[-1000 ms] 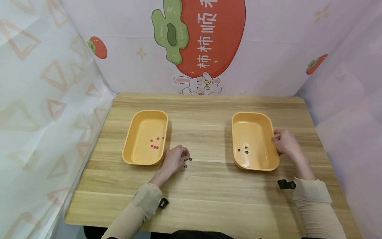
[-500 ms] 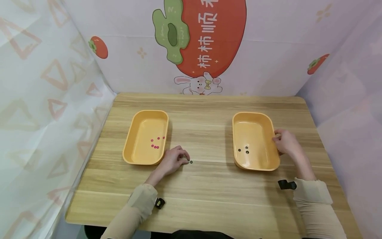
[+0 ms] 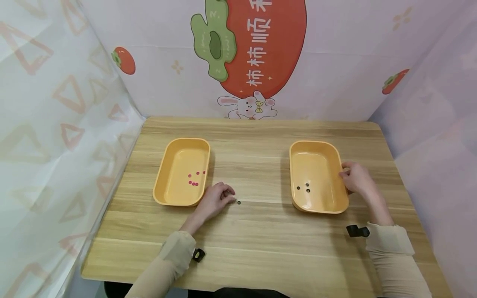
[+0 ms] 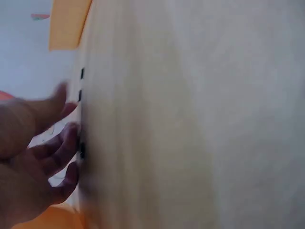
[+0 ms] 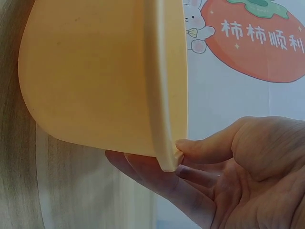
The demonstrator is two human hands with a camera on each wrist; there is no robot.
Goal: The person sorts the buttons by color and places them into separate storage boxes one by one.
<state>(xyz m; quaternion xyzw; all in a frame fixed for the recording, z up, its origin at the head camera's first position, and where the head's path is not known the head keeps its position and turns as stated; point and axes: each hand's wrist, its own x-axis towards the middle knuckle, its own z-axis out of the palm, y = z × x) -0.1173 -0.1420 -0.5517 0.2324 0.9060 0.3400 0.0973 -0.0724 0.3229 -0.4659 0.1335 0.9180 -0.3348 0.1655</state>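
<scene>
My left hand [image 3: 215, 200] is beside the left yellow tray, its fingers loosely bent and low over the table. Just off its fingertips lies a small dark disc [image 3: 239, 203], much like a button. In the left wrist view several such discs [image 4: 82, 73] show edge-on along the tabletop, and my left hand [image 4: 40, 143] has its thumb and fingers apart. My right hand [image 3: 357, 178] holds the outer side of the right yellow tray [image 3: 319, 207]. Up close, my right hand [image 5: 228, 176] pinches the tray's rim [image 5: 159, 95] between thumb and fingers.
Several small pink discs [image 3: 193, 183] lie in the left yellow tray [image 3: 167, 194]. Inside the right tray are 3 dark discs [image 3: 307, 190]. The wooden table [image 3: 261, 248] backs onto a wall printed with a large persimmon and a rabbit.
Two dark discs showed by my left fingers earlier; one shows in the head view now. The left thumb touched near it, then drew slightly back. My right hand stays on the tray.
</scene>
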